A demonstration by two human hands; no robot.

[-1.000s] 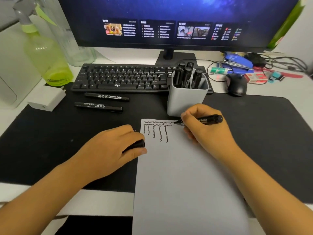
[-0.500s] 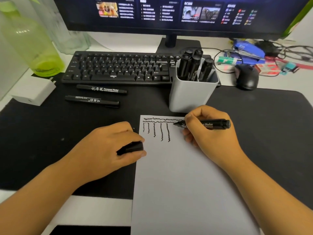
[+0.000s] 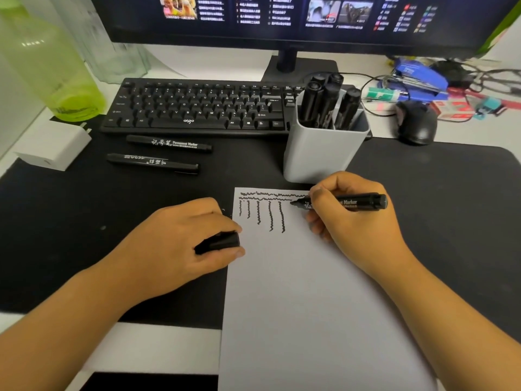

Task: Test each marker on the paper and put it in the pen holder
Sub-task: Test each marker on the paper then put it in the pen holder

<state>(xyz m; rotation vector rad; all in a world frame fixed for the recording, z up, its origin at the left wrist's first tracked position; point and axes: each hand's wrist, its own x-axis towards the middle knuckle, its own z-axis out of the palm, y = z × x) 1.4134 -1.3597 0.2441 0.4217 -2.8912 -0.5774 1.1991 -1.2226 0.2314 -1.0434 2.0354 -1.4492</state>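
A white sheet of paper lies on the black desk mat, with wavy black lines near its top. My right hand grips an uncapped black marker, its tip touching the paper just below the top wavy lines. My left hand rests at the paper's left edge and holds the black cap. A grey pen holder stands just beyond the paper with several black markers upright in it. Two capped black markers lie on the mat to the left.
A black keyboard and a monitor stand behind the mat. A black mouse and cluttered cables and stationery sit at the right rear. A green spray bottle and a white charger are at the left.
The marker tip has slid left from the top line's right end to just below the wavy lines. The view has tilted down. My left hand has stayed put with the cap.
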